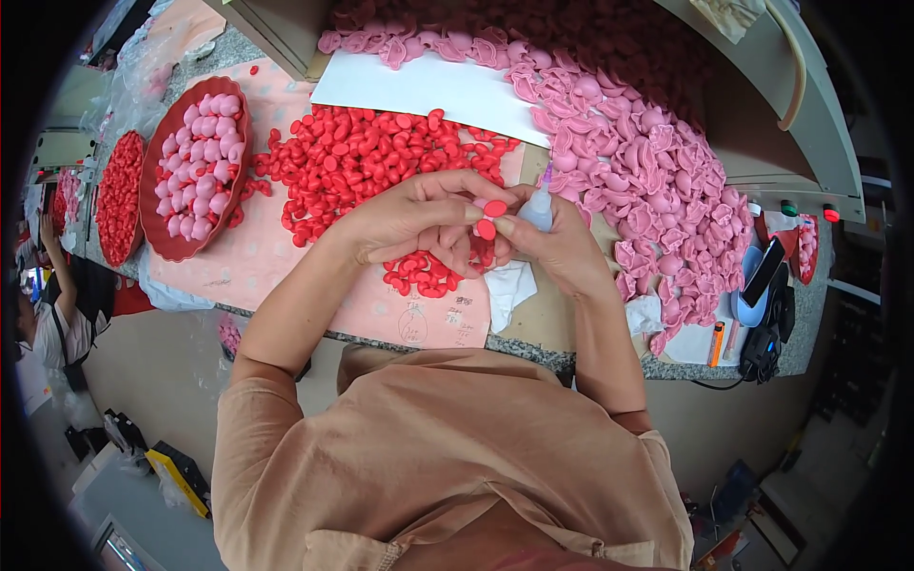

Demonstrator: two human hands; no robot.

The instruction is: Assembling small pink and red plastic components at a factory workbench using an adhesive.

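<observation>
Over the heap of red pieces, my left hand (419,224) is closed, its fingertips pinching a small red-and-pink piece (486,229) with two flat red ovals facing up. My right hand (564,249) grips a small translucent squeeze bottle (539,211) with a thin needle tip pointing up and away. My right thumb also touches the red-and-pink piece, so both hands meet at it. Fingers hide part of the piece. Glossy red curved pieces (352,157) lie heaped beyond and under my left hand. Pink ruffled shells (657,190) spread to the right of my right hand.
At left stand a red scalloped tray (152,233) of pink-and-red assembled pieces and a basket of red pieces (121,195). A white board (419,90) lies behind. White tissue (510,290) is near my right wrist. At right are an orange cutter (716,344) and a phone (762,271).
</observation>
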